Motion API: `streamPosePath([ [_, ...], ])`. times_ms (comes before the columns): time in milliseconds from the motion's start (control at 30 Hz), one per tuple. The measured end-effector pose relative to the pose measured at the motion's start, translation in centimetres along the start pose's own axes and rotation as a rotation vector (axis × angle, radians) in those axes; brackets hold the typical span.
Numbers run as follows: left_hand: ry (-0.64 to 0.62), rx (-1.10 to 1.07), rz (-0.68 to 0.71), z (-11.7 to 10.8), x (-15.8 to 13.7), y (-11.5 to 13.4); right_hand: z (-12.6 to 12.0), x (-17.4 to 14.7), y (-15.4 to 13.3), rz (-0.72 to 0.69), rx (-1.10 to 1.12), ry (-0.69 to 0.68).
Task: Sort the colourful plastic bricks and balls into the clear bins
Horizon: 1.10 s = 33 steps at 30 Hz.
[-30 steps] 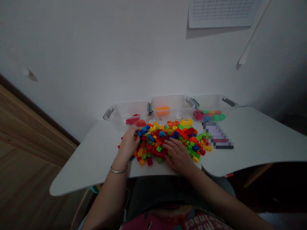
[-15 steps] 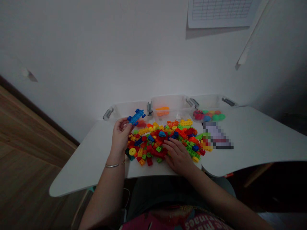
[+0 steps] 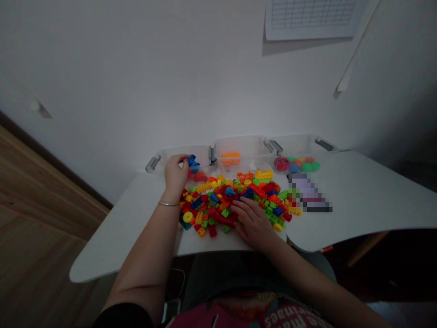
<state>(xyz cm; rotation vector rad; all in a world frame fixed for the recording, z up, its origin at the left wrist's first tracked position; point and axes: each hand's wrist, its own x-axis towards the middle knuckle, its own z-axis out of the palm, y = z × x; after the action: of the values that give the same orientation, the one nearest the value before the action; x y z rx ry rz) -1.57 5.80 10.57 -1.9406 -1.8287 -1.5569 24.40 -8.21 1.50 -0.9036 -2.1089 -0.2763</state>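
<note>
My left hand [image 3: 175, 175] is closed in a pinch on a blue toy car base [image 3: 193, 162], which it holds at the left clear plastic bin [image 3: 170, 157]. Part of the base is hidden behind my fingers. Red pieces [image 3: 198, 176] show low in that same bin. My right hand [image 3: 254, 223] lies with its fingers stretched out on the near right side of a pile of coloured building bricks [image 3: 213, 212], touching red ones.
The middle clear bin [image 3: 242, 145] holds an orange piece [image 3: 231, 158]. Several coloured balls [image 3: 310, 166] are in the right bin [image 3: 297, 143]. A pixelated phone-like device [image 3: 309, 193] lies right of the pile on the white table [image 3: 362, 196]. The wall rises behind the bins.
My left hand has moved forward and slightly right from above the pile's left edge to the left bin, carrying the blue toy car base and turning it. My right hand stays put.
</note>
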Motion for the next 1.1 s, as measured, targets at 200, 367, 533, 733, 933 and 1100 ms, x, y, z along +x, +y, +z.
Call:
streamPosePath([
  [200, -0.272, 0.311, -0.033, 0.3, 0.2, 1.0, -0.2, 0.0, 0.0, 0.002, -0.002, -0.011],
  [367, -0.345, 0.403, 0.019, 0.1, 0.2, 1.4, -0.2, 0.1, 0.0, -0.003, -0.001, -0.01],
  [533, -0.329, 0.135, 0.023, -0.3, 0.2, 1.3, -0.4, 0.1, 0.2, -0.013, -0.002, -0.014],
  [733, -0.086, -0.117, 0.056, -2.4, -2.2, 2.3, -0.4, 0.2, 0.1, -0.014, -0.001, -0.011],
  [933, -0.259, 0.089, 0.176, -5.1, -5.8, 3.1, -0.1, 0.3, -0.5, -0.028, 0.0, -0.009],
  [1100, -0.494, 0.596, 0.126, -6.8, -8.3, 3.3, -0.1, 0.3, -0.6, -0.036, -0.001, -0.01],
])
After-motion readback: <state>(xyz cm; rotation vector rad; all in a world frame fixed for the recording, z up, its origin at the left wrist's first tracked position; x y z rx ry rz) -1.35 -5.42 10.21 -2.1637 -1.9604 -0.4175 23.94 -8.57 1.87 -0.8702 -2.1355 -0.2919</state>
